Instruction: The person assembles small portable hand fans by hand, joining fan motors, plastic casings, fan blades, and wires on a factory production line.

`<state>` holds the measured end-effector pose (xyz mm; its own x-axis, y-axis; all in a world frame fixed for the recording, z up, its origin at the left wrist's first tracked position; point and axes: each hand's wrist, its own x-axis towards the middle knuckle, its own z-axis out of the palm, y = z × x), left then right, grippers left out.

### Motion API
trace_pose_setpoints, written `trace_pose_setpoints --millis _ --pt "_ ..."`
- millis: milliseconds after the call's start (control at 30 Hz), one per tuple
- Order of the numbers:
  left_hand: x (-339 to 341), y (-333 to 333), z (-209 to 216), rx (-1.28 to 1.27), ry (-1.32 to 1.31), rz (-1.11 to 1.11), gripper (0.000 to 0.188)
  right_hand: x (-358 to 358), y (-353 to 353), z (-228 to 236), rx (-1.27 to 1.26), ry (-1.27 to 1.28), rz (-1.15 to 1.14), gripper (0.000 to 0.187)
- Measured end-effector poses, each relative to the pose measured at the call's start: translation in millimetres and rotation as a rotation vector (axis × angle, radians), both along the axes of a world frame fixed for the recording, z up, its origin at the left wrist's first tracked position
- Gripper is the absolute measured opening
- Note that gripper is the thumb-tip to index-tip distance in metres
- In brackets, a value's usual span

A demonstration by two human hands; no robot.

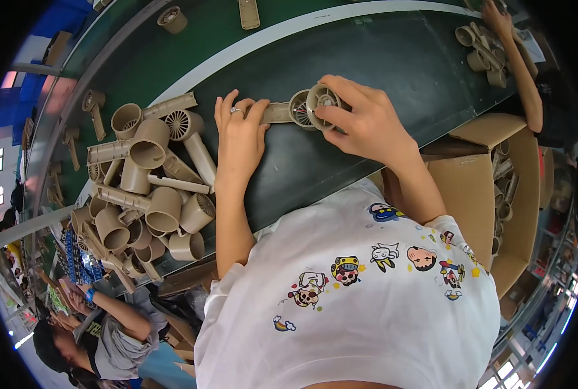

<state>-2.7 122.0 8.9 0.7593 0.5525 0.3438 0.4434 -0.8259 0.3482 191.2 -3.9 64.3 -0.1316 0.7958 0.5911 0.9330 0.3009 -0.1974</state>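
Note:
A tan plastic housing [277, 113], with a flat handle and a round barrel, lies on the dark belt in front of me. My left hand [240, 133], wearing a ring, has its fingers bent over the handle's end and grips it there. Red wire shows inside the barrel's open ring [300, 111]. Between thumb and fingers, my right hand [365, 118] is closed on a round tan shell [323, 102] with spokes inside. That shell is tilted and overlaps the ring's right side; whether they are joined I cannot tell.
Left of me is a heap of tan housings [150, 146]. A cardboard box [461, 201] with more parts stands at my right. Beyond the white rail [256, 44] runs a green belt [130, 58] carrying loose parts. Co-workers' arms [529, 91] show at far right and lower left.

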Motion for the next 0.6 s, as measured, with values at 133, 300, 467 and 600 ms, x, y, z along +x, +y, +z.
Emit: trace_pose_setpoints --millis 133,300,467,600 --pt "-5 -7 3 -0.049 -0.033 -0.011 0.04 5 7 4 -0.047 -0.026 0.085 0.028" --pt "-7 -14 9 -0.062 -0.056 -0.014 0.039 5 11 8 -0.192 -0.032 0.154 0.025" --pt "4 -23 13 -0.203 -0.169 -0.112 0.037 3 15 8 -0.201 -0.019 0.213 0.011" --pt "19 -31 4 -0.208 -0.212 -0.177 0.029 15 10 9 -0.349 0.198 0.199 0.024"
